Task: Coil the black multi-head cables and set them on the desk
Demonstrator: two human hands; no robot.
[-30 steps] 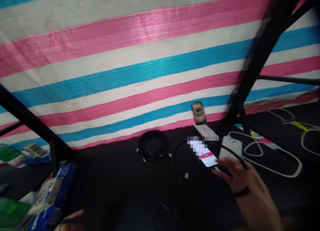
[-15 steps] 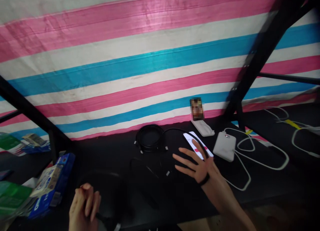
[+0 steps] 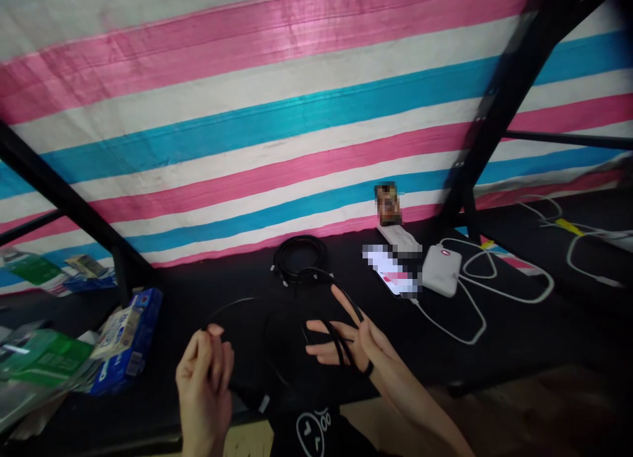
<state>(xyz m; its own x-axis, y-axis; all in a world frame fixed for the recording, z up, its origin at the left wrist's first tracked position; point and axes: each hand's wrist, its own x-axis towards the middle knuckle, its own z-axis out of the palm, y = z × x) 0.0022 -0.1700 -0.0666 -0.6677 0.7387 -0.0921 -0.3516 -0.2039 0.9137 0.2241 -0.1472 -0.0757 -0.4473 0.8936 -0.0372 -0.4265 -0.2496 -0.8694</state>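
Observation:
A thin black cable (image 3: 237,301) runs between my two hands above the black table. My left hand (image 3: 210,365) is closed on it at the lower left, its thumb and index finger pinched together. A connector with a pale tip (image 3: 264,403) hangs just right of that hand. My right hand (image 3: 346,338) has its fingers stretched out, with loops of black cable lying across them and the palm; its thumb seems to press the cable at the palm. Behind my hands a coiled black cable (image 3: 299,272) with pale connectors rests on the table.
A lit phone (image 3: 388,271) and a white power bank (image 3: 442,270) with white cables lie to the right. Behind them is a pale stand (image 3: 399,238). Blue snack boxes (image 3: 133,351) and green packaging (image 3: 47,358) are at the left. Black frame legs stand on both sides.
My right hand has moved left and down, and cable loops now lie across its fingers. My left hand has shifted right and slightly up, still pinching the cable. The view has shifted slightly.

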